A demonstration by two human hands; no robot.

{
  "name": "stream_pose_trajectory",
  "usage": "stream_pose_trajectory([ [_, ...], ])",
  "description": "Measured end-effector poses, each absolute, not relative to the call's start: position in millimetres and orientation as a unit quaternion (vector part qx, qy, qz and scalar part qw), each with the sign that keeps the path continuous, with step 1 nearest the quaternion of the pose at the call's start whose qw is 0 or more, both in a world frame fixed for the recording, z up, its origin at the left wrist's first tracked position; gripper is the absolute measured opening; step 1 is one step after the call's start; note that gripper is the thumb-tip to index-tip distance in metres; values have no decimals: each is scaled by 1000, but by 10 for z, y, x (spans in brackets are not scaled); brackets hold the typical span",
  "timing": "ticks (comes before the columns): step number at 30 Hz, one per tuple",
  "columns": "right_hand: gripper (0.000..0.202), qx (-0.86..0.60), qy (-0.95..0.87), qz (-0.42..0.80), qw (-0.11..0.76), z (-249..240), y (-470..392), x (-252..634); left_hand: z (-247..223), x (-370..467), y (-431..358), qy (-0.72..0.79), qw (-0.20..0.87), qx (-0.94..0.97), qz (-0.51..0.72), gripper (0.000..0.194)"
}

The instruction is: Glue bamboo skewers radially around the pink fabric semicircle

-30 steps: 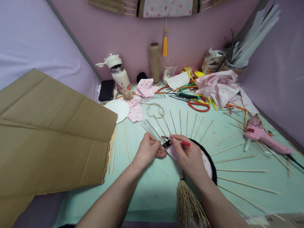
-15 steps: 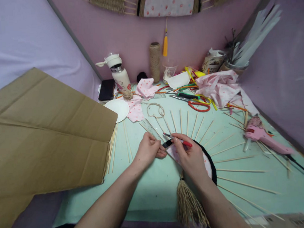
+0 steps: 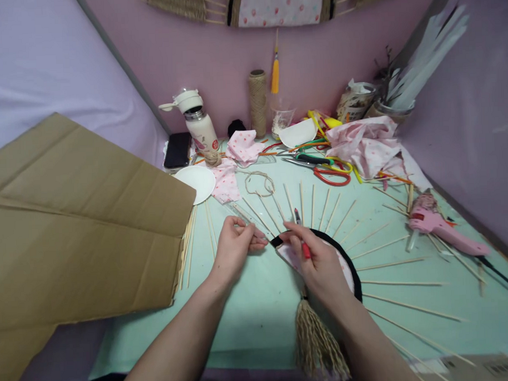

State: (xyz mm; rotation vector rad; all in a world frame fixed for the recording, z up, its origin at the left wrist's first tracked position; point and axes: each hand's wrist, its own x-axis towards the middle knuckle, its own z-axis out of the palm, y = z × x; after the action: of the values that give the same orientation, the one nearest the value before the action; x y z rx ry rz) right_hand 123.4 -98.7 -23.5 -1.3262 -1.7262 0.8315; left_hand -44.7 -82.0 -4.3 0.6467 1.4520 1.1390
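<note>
A half-round piece of pink patterned fabric with a black rim (image 3: 357,281) lies on the table, thin wooden sticks (image 3: 396,263) fanning out from its curved edge. A twine tassel (image 3: 315,335) hangs from its straight side. My left hand (image 3: 237,244) is closed at the rim's left end, its fingers on a clear ruler (image 3: 240,211) that lies beside the leftmost stick. In my right hand (image 3: 319,263) a red pen (image 3: 306,250) is tucked between the fingers, tip pointing away from me. The right fingertips are at the black rim near its left end.
A large cardboard sheet (image 3: 93,235) covers the left side, with loose sticks under its edge. Scissors (image 3: 332,175), crumpled pink fabric (image 3: 363,148), a twine spool (image 3: 258,103) and an opened bottle (image 3: 201,128) stand or lie at the back. A pink glue gun (image 3: 442,228) rests at right.
The ruler has shifted left off the leftmost stick, together with my left hand. The pen has swung from lying across my right fingers to pointing away from me.
</note>
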Motion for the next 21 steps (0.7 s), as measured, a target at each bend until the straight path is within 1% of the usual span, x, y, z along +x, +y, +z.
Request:
stream_pose_trajectory([
  [3,25,-501,-763,254,320,-235,-1028,1270,-55,-440,-827,615,568,270,477,24],
  [6,33,-496,-799,202,275,-285,-1059,1282,-79,-420,-836,615,576,270,467,24],
  [12,37,-540,-783,137,277,-391,-1050,1261,-129,-370,-849,616,588,274,446,24],
  [21,37,-548,-782,129,267,-380,-1044,1254,-174,-305,-839,629,597,274,415,24],
])
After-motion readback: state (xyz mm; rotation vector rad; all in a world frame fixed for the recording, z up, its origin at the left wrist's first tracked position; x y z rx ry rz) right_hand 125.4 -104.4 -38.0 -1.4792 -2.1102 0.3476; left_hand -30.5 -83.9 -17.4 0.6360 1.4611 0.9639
